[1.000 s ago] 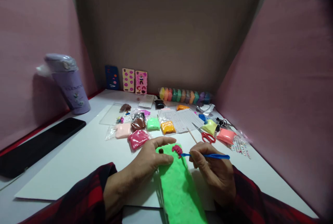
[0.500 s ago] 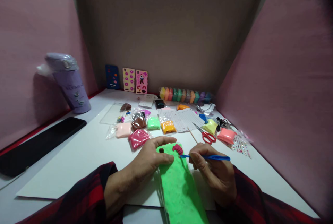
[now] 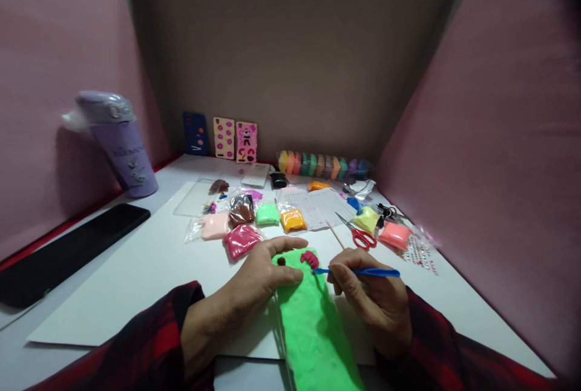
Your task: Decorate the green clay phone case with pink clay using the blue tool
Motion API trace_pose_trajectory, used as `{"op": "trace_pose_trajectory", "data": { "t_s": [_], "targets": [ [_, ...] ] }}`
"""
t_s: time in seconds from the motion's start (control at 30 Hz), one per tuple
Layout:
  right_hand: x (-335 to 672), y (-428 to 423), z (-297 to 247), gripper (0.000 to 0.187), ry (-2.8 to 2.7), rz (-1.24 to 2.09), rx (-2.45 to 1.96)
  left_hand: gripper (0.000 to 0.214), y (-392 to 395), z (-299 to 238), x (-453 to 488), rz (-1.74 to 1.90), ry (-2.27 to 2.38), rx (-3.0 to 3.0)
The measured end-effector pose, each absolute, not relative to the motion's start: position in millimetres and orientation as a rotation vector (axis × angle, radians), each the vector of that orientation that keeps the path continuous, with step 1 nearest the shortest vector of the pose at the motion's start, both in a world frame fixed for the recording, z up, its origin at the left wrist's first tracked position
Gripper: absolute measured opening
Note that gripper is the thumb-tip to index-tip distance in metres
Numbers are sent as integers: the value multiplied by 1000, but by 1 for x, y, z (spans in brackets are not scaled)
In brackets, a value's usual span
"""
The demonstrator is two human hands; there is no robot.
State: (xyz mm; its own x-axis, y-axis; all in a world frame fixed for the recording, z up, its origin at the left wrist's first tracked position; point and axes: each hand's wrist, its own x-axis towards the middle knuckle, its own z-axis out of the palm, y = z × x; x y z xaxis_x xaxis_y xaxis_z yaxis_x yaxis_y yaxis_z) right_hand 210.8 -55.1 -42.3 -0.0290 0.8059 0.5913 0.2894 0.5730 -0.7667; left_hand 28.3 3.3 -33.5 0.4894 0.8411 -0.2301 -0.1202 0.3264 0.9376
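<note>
A long slab covered in bright green clay [image 3: 313, 330] lies on the white sheet in front of me. At its far end sit a small pink clay piece [image 3: 310, 258] and a tiny dark brown ball [image 3: 281, 261]. My left hand [image 3: 263, 276] grips the slab's far left corner, fingers curled over the edge. My right hand [image 3: 367, 297] pinches a thin blue modelling tool [image 3: 363, 272], whose tip touches the pink piece.
Bags of coloured clay [image 3: 240, 239] lie just beyond the slab, with red-handled scissors [image 3: 361, 236] and a wooden stick [image 3: 334, 235] at right. A purple tumbler [image 3: 120, 146] and a black phone [image 3: 68, 252] are at left. Decorated cases [image 3: 224, 138] lean on the back wall.
Almost nothing has moved; the blue tool's tip shifted very slightly against the pink piece while both hands kept their grips.
</note>
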Motion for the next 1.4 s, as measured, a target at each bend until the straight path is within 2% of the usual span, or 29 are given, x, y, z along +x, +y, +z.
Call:
{"op": "trace_pose_trajectory", "data": {
  "t_s": [1.4],
  "targets": [
    [209,-57,-38,21,-1605,540,-972,60,4,-35,28,728,820,1063]
  ]
}}
